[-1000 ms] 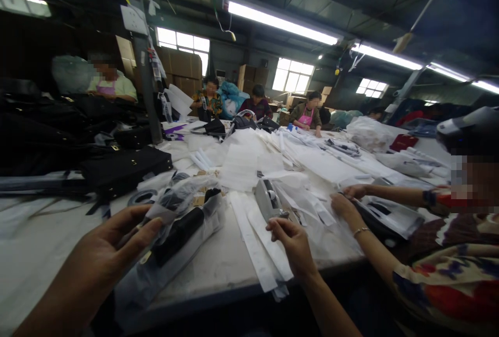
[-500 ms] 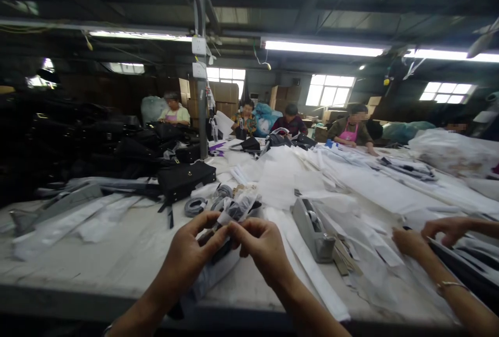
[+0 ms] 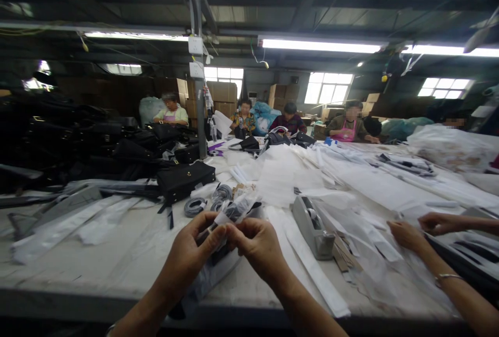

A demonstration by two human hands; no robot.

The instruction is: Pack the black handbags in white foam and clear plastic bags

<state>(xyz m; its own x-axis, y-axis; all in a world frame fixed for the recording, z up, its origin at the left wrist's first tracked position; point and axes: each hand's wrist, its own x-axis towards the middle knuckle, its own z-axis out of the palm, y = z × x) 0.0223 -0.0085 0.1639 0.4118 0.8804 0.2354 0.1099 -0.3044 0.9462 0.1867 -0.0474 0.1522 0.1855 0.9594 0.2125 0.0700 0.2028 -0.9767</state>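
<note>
My left hand (image 3: 189,254) and my right hand (image 3: 261,248) meet at the front of the table, thumbs and fingers pinched close together. Between them is a dark strap wrapped in translucent film (image 3: 212,276). Its pale wrapping (image 3: 223,217) shows above my fingertips, and the rest hangs toward the table edge. My fingers hide part of it. Just beyond lie coiled grey straps (image 3: 195,206) and a bunch in clear plastic (image 3: 247,203). A black bag (image 3: 187,178) with a small metal clasp sits behind them on the left.
Right of my hands stands a grey tape dispenser (image 3: 312,230). White sheets (image 3: 280,176) spread over the table (image 3: 128,269). A co-worker's hands (image 3: 407,235) handle a dark item at the right. Black bags (image 3: 89,139) pile up at left, near a post (image 3: 201,118). Several people sit opposite.
My hands stay pinched on the wrapped strap, with barely any shift. The co-worker's hands at the right have moved slightly left and up. The view has shifted a little.
</note>
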